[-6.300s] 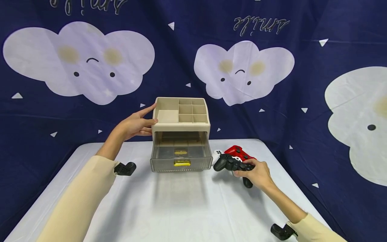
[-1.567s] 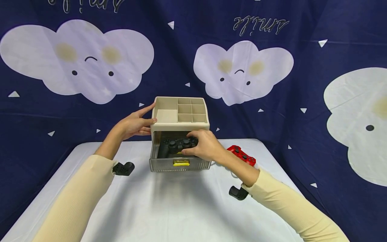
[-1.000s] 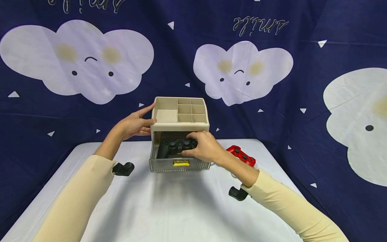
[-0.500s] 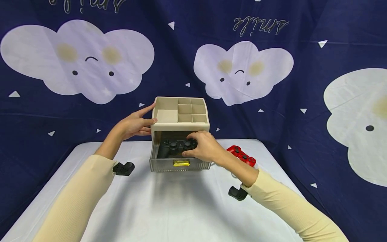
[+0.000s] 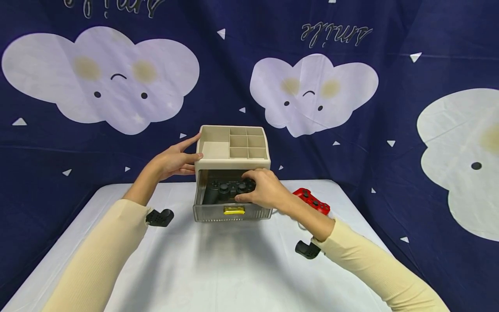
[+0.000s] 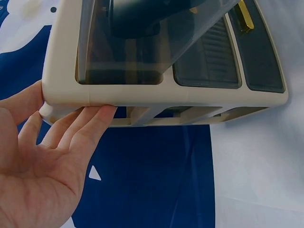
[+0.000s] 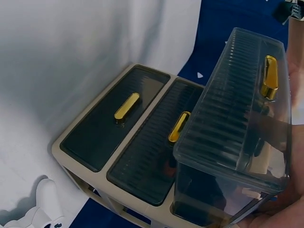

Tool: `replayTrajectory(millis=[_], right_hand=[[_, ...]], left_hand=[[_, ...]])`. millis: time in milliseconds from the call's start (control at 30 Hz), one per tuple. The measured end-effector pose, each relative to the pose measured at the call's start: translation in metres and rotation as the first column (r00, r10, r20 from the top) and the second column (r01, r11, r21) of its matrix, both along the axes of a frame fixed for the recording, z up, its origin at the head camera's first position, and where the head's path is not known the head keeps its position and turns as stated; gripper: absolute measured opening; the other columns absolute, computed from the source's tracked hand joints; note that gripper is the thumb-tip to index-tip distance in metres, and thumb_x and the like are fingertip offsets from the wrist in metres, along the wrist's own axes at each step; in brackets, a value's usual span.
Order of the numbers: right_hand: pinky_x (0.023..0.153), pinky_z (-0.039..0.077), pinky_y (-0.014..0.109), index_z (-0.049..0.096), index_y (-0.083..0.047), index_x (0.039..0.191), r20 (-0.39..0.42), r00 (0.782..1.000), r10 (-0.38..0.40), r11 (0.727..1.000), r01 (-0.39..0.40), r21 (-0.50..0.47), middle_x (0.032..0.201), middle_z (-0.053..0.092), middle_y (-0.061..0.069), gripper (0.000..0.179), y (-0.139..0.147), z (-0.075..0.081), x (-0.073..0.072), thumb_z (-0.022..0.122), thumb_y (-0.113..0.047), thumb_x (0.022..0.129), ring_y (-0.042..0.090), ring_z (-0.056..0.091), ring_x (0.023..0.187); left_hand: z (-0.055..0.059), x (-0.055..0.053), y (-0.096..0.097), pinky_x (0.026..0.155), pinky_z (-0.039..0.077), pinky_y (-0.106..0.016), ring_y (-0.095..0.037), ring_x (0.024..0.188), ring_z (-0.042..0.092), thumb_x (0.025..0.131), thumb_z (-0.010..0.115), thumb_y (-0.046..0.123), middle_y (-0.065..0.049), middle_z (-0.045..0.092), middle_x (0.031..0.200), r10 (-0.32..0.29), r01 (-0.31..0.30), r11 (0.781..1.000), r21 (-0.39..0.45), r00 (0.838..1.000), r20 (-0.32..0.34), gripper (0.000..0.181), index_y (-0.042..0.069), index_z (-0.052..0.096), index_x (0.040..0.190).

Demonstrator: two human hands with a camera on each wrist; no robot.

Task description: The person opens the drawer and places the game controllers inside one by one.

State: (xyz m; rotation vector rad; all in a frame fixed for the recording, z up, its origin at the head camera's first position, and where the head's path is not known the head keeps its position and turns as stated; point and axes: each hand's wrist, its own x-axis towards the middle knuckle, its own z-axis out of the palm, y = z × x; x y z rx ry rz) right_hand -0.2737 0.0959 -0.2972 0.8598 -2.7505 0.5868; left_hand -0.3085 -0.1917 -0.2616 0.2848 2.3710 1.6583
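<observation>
A cream desktop organizer (image 5: 234, 164) stands at the back of the table, its clear grey top drawer (image 5: 212, 213) pulled out. Inside that drawer lies a black game controller (image 5: 224, 189). My right hand (image 5: 267, 189) reaches in from the right and grips the controller's right end between thumb and fingers. In the right wrist view the drawer wall (image 7: 213, 128) covers much of this hand. My left hand (image 5: 173, 161) rests against the organizer's left side, thumb at the top front edge. The left wrist view shows its nearly straight fingers (image 6: 85, 128) touching the side frame.
A red controller (image 5: 312, 201) lies on the white table (image 5: 234, 268) right of the organizer, partly behind my right forearm. A white controller (image 7: 45, 204) shows in the right wrist view. Two lower drawers with gold handles (image 7: 127, 105) are shut. A dark blue curtain hangs close behind.
Since the oldest frame, my right hand has carried the black controller from the table's right side leftward into the open drawer. Over the last second both hands stay nearly still.
</observation>
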Motion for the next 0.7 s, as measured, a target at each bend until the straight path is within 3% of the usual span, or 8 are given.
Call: replayTrajectory(millis=[267, 500, 700], right_hand=[[0.099, 0.053, 0.045, 0.066, -0.004, 0.131, -0.001, 1.0, 0.001, 0.998, -0.001, -0.064, 0.121, 0.072, 0.01, 0.065, 0.008, 0.01, 0.004, 0.086, -0.038, 0.08, 0.026, 0.066, 0.11], [0.108, 0.041, 0.054, 0.066, -0.007, 0.133, -0.007, 1.0, -0.011, 0.997, 0.01, -0.079, 0.129, 0.07, 0.009, 0.064, 0.019, 0.016, 0.016, 0.085, -0.038, 0.08, 0.027, 0.062, 0.119], [0.098, 0.049, 0.047, 0.062, -0.012, 0.139, 0.055, 0.998, -0.038, 0.997, 0.041, -0.06, 0.128, 0.068, 0.009, 0.07, 0.033, 0.021, 0.03, 0.085, -0.042, 0.08, 0.028, 0.061, 0.112]], left_hand=[[0.0, -0.001, 0.0, 0.112, 0.044, -0.056, -0.046, 0.13, 0.056, 0.108, 0.053, 0.022, -0.025, 0.029, 0.162, 0.011, -0.011, 1.0, -0.017, 1.0, -0.008, 0.078, 0.041, 0.0, 0.163], [0.001, 0.001, 0.0, 0.111, 0.045, -0.055, -0.046, 0.131, 0.055, 0.108, 0.052, 0.022, -0.024, 0.028, 0.162, 0.003, -0.003, 1.0, -0.017, 1.0, -0.01, 0.078, 0.042, 0.0, 0.162], [0.0, 0.0, 0.0, 0.111, 0.044, -0.056, -0.047, 0.131, 0.055, 0.107, 0.052, 0.022, -0.025, 0.027, 0.162, -0.001, 0.0, 1.0, -0.015, 1.0, -0.007, 0.079, 0.042, 0.0, 0.162]])
